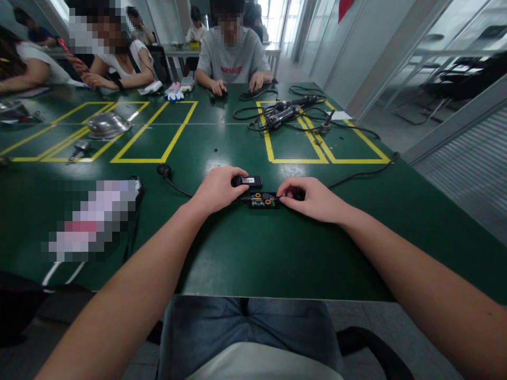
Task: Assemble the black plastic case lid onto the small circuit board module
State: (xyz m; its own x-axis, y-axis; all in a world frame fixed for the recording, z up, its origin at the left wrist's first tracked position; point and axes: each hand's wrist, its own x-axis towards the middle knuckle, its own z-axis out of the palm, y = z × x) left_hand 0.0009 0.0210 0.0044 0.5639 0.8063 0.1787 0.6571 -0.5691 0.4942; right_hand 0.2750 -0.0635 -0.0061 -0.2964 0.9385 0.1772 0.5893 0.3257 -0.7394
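An open black plastic case (263, 206) lies on the green table in front of me, with a circuit board (259, 202) and orange-ringed coils showing inside. Just behind it is its black cover (256, 181), which carries a white label. My left hand (217, 190) has thumb and forefinger closed around the cover's left end. My right hand (312, 199) pinches at the case's right end, where a black cable (356, 173) runs in; the exact grip is partly hidden. To the left, a cord with a black plug (163, 170) leads under my left hand.
At left lie a pixelated pouch-like item (97, 216), a metal bowl-shaped part (108, 125) and a small metal part (80, 149). Black corded tools (283, 115) lie back right among yellow tape lines (297, 161). A person (233, 58) sits opposite; others sit at left.
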